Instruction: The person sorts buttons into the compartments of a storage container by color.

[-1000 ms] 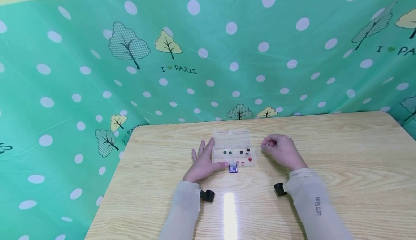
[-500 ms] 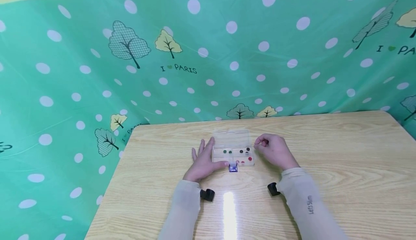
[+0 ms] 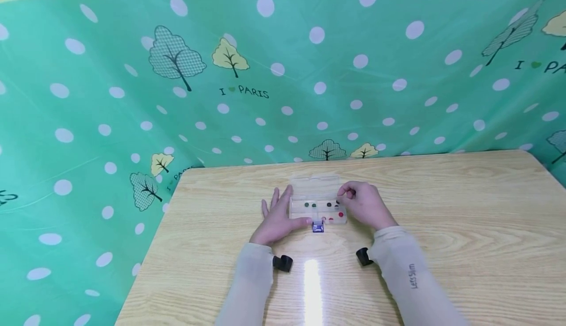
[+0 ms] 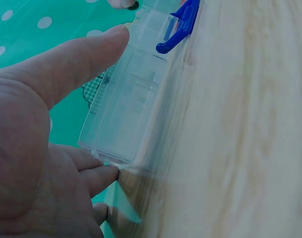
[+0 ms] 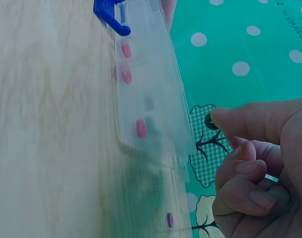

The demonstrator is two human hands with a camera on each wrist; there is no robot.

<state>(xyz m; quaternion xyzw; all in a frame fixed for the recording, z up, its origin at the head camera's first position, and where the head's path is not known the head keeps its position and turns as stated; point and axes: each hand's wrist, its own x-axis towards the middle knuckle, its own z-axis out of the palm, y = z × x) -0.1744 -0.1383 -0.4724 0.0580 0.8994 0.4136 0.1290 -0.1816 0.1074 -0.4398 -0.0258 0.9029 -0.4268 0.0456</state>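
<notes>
A clear plastic compartment box [image 3: 302, 214] stands on the table, its lid [image 3: 314, 186] folded back and a blue latch [image 3: 318, 227] at the front. Spread fingers of my left hand [image 3: 275, 223] rest against its left end, with the thumb lying straight along the front rim. Over the back right compartment, my right hand [image 3: 364, 205] pinches a small dark button [image 5: 209, 121] between thumb and forefinger, the other fingers curled. Green buttons [image 3: 307, 204] lie back left, a black button [image 3: 329, 204] back right, and several red buttons [image 3: 341, 214] front right.
A small purple button [image 5: 171, 219] lies on the wooden table [image 3: 464, 228] beyond the box's right end. A green dotted curtain [image 3: 247, 139] hangs behind the table's back edge. Light glares on the wood [image 3: 312, 286] in front.
My right hand has moved left, from beside the box to over its right end, fingertips still pinched. My left hand and the box stay in place.
</notes>
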